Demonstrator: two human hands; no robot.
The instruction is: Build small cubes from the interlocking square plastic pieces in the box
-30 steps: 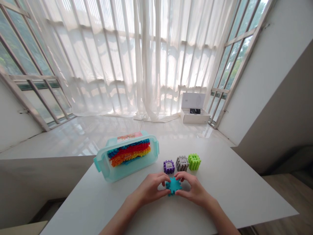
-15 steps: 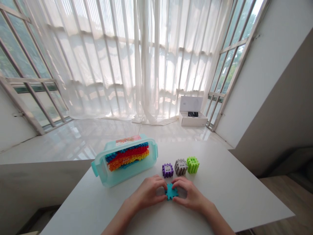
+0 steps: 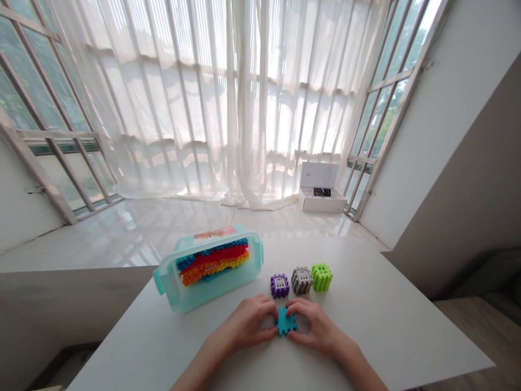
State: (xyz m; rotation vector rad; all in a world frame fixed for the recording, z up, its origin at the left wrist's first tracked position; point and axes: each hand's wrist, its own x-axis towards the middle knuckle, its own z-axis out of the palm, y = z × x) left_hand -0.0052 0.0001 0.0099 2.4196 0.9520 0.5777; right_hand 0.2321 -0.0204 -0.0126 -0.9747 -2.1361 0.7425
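Between my two hands is a turquoise interlocking block piece (image 3: 286, 321) with notched edges. My left hand (image 3: 256, 320) grips its left side between thumb and fingers. On the opposite side, my right hand (image 3: 311, 323) pinches it the same way. Whether more pieces sit beneath its top face, I cannot tell. Just beyond my fingers stand three assembled block cubes in a row: a purple cube (image 3: 279, 286) with a white window panel, a grey cube (image 3: 302, 280) with a similar panel, and a lime green cube (image 3: 322, 277). The grey and green ones stand very close together.
A translucent mint plastic bin (image 3: 223, 289) lies tilted on the white table (image 3: 366, 315) to the left, holding several stacked colourful block pieces (image 3: 215, 260). An open white box (image 3: 323, 203) with a dark phone-like object (image 3: 322, 192) stands on the sill before sheer curtains (image 3: 195, 119).
The whole view has shifted very slightly. Both hands keep their hold on the turquoise piece, which looks almost unmoved; the cubes and bin stay in place.
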